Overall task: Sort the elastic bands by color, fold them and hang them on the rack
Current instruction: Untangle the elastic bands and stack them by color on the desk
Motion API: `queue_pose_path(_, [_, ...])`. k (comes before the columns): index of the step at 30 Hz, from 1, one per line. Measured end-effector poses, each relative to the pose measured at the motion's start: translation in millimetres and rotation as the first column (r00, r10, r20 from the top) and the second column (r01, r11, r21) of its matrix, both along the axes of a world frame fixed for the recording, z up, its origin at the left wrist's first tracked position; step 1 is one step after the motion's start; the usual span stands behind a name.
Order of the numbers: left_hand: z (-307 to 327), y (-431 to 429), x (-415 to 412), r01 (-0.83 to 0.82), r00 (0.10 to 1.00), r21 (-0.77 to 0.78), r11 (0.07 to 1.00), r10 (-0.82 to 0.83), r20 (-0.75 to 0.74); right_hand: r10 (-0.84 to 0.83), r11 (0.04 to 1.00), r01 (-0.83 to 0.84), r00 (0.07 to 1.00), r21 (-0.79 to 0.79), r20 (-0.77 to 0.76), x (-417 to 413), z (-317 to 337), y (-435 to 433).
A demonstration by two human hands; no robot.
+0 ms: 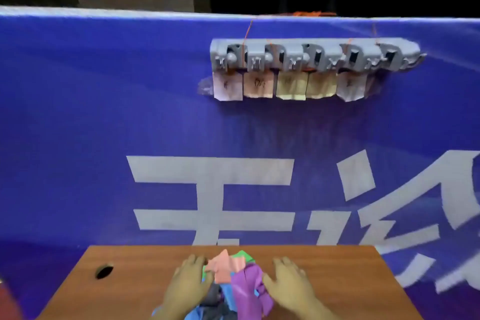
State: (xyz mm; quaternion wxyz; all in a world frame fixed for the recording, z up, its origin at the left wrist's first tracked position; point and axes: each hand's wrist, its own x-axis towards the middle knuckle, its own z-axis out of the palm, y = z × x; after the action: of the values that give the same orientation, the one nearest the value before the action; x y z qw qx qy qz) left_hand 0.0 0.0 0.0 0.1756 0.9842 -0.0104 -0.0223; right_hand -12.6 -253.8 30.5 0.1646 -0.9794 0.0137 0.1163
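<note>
The elastic bands (pixel 233 278) lie in one mixed heap on the tabletop (pixel 130 280), about midway between its left and right edges and running from the near edge toward the far one. The heap sits directly between the hands, with its long axis pointing away from the person. The left hand (pixel 187 282) lies flat against its left side and the right hand (pixel 288 284) against its right. Both have their fingers straight and spread and grip nothing, though the picture is soft with blur.

A pink band (pixel 223 267) lies on top toward the far end, with a green one (pixel 244 254) showing behind it. A purple band (pixel 249 286) spills toward the right hand — its thumb is just beside it — and blue and grey pieces lie nearer the near edge.

The rack (pixel 314 54) hangs on the blue banner (pixel 104 112) beyond the far edge, up and to the right, with paper labels (pixel 288 84) under its hooks; none holds a band yet. Sorting looks barely begun. The right hand is nearer both the purple band and the rack — likely the one to lift first.
</note>
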Motion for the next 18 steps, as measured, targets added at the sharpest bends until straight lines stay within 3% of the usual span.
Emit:
queue_pose_path(6, [-78.4, -3.0, 26.3, 0.034, 0.999, -0.133, 0.991, -0.036, -0.015, 0.104, 0.995, -0.104, 0.994, -0.003, 0.040, 40.4, -87.9, 23.7])
queue_pose_path(14, [-180.3, -21.0, 41.5, 0.167, 0.986, -0.119, 0.979, -0.165, 0.022, 0.210, 0.975, -0.206, 0.977, -0.078, 0.043, 63.8, -199.8, 48.5])
queue_pose_path(18, [-210.3, -21.2, 39.4, 0.154, 0.984, -0.103, 0.983, -0.143, 0.107, 0.182, 0.979, -0.195, 0.968, 0.063, 0.170, 63.6, -227.6, 46.0])
